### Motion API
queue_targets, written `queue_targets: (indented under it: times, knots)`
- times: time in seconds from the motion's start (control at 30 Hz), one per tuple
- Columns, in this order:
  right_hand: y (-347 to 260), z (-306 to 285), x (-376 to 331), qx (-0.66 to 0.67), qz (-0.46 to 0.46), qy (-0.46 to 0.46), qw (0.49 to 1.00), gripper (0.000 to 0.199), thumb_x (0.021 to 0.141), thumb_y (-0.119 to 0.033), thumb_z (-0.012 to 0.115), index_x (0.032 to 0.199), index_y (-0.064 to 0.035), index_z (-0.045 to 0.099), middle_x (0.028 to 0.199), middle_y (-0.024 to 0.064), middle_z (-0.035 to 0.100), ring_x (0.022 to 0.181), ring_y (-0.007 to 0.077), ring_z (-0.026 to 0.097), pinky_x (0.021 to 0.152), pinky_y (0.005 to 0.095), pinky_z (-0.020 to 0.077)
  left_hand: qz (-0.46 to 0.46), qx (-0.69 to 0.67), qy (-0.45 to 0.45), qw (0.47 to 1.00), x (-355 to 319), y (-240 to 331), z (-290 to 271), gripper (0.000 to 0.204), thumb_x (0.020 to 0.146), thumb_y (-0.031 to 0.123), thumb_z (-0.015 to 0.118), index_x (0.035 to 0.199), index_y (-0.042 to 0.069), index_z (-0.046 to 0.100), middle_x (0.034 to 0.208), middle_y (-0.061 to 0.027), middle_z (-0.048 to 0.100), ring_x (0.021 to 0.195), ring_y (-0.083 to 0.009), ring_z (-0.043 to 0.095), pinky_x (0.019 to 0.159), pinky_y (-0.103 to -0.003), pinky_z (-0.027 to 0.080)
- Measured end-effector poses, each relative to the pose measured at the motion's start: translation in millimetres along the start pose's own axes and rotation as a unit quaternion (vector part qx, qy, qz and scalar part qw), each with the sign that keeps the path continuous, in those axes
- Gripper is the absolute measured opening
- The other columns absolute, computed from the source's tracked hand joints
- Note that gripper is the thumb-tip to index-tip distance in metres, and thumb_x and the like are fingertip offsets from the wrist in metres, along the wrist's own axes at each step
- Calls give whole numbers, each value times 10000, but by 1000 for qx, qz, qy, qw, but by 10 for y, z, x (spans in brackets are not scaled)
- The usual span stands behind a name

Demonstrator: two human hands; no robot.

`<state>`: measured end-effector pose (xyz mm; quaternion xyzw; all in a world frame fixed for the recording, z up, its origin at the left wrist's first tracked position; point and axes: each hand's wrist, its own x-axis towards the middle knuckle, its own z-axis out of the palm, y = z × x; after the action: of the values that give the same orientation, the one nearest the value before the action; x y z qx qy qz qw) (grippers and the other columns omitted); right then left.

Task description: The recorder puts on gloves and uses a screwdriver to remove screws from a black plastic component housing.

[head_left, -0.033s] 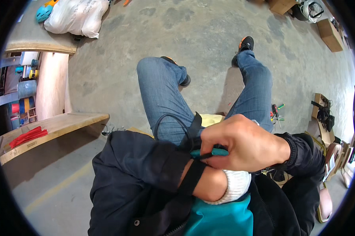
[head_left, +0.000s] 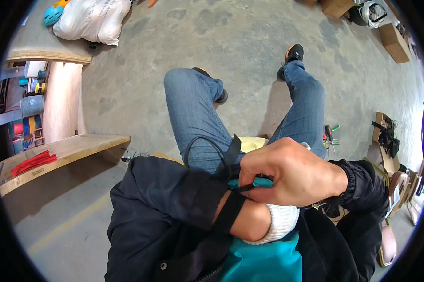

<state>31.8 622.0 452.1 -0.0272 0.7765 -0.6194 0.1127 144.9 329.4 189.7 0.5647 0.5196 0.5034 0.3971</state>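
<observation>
My left forearm comes in from the left in a black jacket sleeve. A black strap (head_left: 231,212) wraps around its bare wrist. A white knitted glove (head_left: 282,223) covers the start of my left hand, whose fingers are hidden under the other arm and hand. Over that wrist, my right hand (head_left: 289,176) is bare and closed, with thumb and fingers pinching the strap's narrow end. A small teal piece (head_left: 263,181) shows just between these fingers. Beyond the wrist, a thin black cable (head_left: 188,149) loops up over my left thigh.
A wooden shelf (head_left: 80,146) with red cloth (head_left: 33,163) stands at left. Farther off at left lies a white plastic bag (head_left: 92,21). Screwdrivers (head_left: 329,133) lie beside my right leg. Cardboard boxes (head_left: 394,43) line the right side. My jeans-clad legs (head_left: 193,110) spread ahead over concrete.
</observation>
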Motion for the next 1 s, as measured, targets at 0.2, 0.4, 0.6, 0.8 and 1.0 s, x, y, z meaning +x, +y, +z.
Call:
queue_targets:
  times: [0.2, 0.4, 0.6, 0.8, 1.0]
  knots:
    - [-43, -105, -10, -6, -9, -77, 997, 219, 849, -58, 756, 1066, -28, 738, 974, 127, 763, 879, 318, 743, 734, 393, 577, -7, -30, 22, 999, 211, -75, -275, 402, 970, 315, 584, 1307, 107, 656, 1237, -154, 670, 1195, -260, 631, 1005, -378, 494]
    - [11, -170, -22, -37, -65, -67, 995, 232, 911, -80, 716, 1124, 10, 734, 1010, 172, 753, 926, 373, 727, 804, 433, 583, 0, -63, 43, 997, 656, -217, -643, 411, 971, 326, 586, 1313, 108, 653, 1250, -155, 666, 1205, -257, 626, 1012, -375, 490]
    - [-84, -115, -6, -23, -18, 31, 999, 150, 872, -78, 725, 969, 35, 737, 921, 198, 741, 845, 383, 723, 724, 418, 573, 8, -95, 68, 993, 833, -135, -466, 420, 971, 337, 589, 1319, 110, 649, 1263, -156, 661, 1215, -255, 622, 1020, -372, 487]
    - [-161, -148, 15, 15, 83, 4, 996, 160, 888, -93, 731, 1001, 21, 740, 895, 185, 749, 814, 320, 741, 716, 367, 572, 10, -130, 90, 987, 962, -76, -483, 430, 971, 349, 591, 1325, 111, 646, 1277, -157, 657, 1226, -253, 617, 1027, -369, 483]
    - [-116, -146, 37, 26, 84, -14, 996, 162, 904, -110, 736, 1020, 3, 727, 836, 168, 741, 692, 289, 719, 642, 364, 547, 11, -169, 106, 980, 1048, 1, -427, 439, 971, 360, 594, 1331, 113, 643, 1290, -158, 653, 1236, -250, 613, 1035, -366, 479]
